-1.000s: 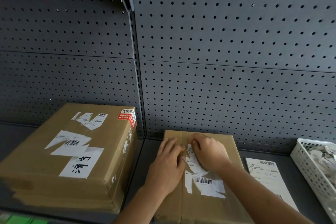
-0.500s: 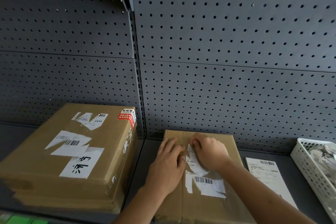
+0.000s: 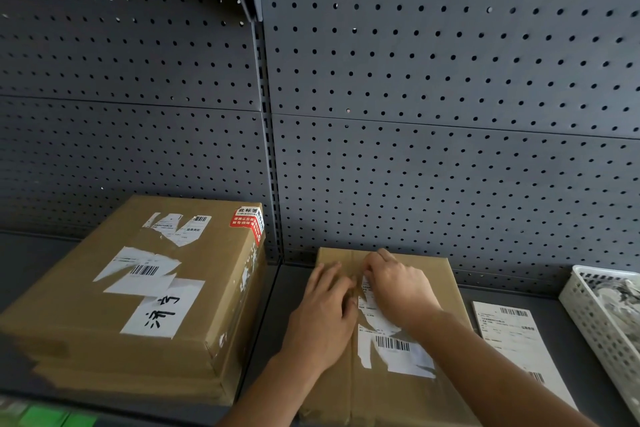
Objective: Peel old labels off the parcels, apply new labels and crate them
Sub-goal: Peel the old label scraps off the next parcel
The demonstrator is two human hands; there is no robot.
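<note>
Right hand [image 3: 401,288] covers the top of the torn label [image 3: 391,347], so the lifted edge and the fingertips can't be made out. Left hand [image 3: 323,315] hides the parcel [image 3: 446,288] beneath it. The parcel's near end runs off the bottom edge. The basket [image 3: 595,319] is cut by the right edge, its contents a blur. Print on the loose label [image 3: 509,336] is too small to read.

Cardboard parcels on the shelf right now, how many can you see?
2. A large parcel sits at the left; a smaller flat parcel lies at the centre under both hands. Others may lie outside the frame.
</note>
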